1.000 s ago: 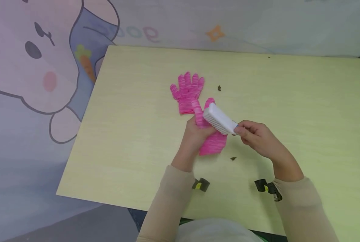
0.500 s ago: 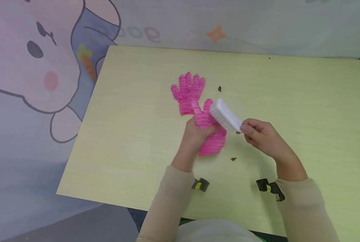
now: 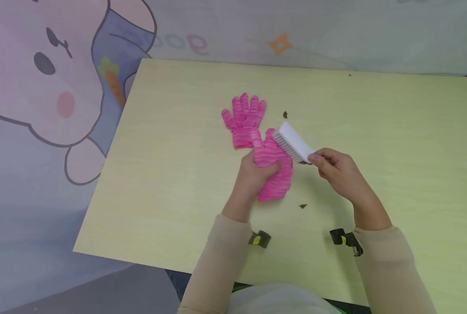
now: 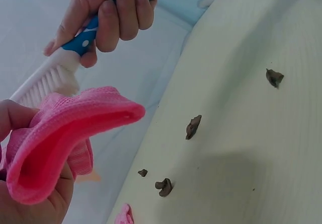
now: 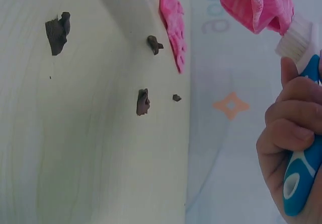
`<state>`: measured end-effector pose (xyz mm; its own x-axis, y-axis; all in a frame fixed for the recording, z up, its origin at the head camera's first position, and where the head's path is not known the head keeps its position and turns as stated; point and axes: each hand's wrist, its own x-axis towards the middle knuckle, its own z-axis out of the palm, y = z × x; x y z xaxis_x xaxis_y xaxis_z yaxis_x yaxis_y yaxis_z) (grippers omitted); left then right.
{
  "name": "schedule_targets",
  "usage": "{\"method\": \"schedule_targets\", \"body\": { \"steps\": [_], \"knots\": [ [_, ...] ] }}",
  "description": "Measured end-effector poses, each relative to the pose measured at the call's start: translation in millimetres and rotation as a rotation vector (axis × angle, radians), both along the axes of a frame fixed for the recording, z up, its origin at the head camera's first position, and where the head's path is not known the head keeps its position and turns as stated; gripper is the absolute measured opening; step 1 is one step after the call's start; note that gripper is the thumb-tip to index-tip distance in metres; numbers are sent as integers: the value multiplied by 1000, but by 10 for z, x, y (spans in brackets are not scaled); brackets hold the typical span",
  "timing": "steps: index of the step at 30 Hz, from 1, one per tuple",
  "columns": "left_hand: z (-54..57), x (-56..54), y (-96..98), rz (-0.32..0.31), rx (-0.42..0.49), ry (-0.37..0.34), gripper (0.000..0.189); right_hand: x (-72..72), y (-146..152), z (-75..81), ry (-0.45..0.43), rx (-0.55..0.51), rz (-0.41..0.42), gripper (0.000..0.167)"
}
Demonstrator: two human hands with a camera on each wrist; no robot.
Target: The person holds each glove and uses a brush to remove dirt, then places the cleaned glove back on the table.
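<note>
A pink striped knit glove (image 3: 274,183) is gripped by my left hand (image 3: 253,176), the thumb lying across its front. Its cuff opening faces the camera in the left wrist view. My right hand (image 3: 337,172) holds a scrubbing brush (image 3: 294,141) by its blue and white handle (image 5: 302,176). The brush's white bristles (image 5: 294,42) lie right at the upper right side of the held glove. A second pink glove (image 3: 243,120) lies flat on the table, palm area and fingers spread, just beyond the held one.
Several dark brown scraps lie on the pale wooden table (image 3: 170,174), among them one scrap (image 3: 303,206) near my right forearm and another scrap (image 3: 285,114) right of the flat glove. A printed cloth backdrop (image 3: 233,30) hangs behind the table.
The brush moved right and slightly away from the glove's middle, then a little up and left along its edge. My left hand and the held glove stay nearly still.
</note>
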<state>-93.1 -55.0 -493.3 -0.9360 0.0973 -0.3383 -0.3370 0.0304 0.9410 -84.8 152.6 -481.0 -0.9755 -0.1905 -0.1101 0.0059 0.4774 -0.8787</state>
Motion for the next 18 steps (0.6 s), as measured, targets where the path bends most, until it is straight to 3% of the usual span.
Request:
{"method": "schedule_targets", "body": {
  "steps": [6, 12, 14, 18],
  "knots": [
    [8, -6, -26, 26, 17, 5, 34, -3, 30, 13, 12, 18, -128, 39],
    [-6, -21, -30, 20, 26, 39, 38, 41, -11, 30, 0, -84, 83, 25],
    [-10, -27, -24, 4, 12, 42, 38, 43, -47, 36, 4, -52, 79, 26],
    [-13, -38, -22, -6, -15, 23, 33, 28, -91, 35, 14, 25, -17, 36]
  ]
}}
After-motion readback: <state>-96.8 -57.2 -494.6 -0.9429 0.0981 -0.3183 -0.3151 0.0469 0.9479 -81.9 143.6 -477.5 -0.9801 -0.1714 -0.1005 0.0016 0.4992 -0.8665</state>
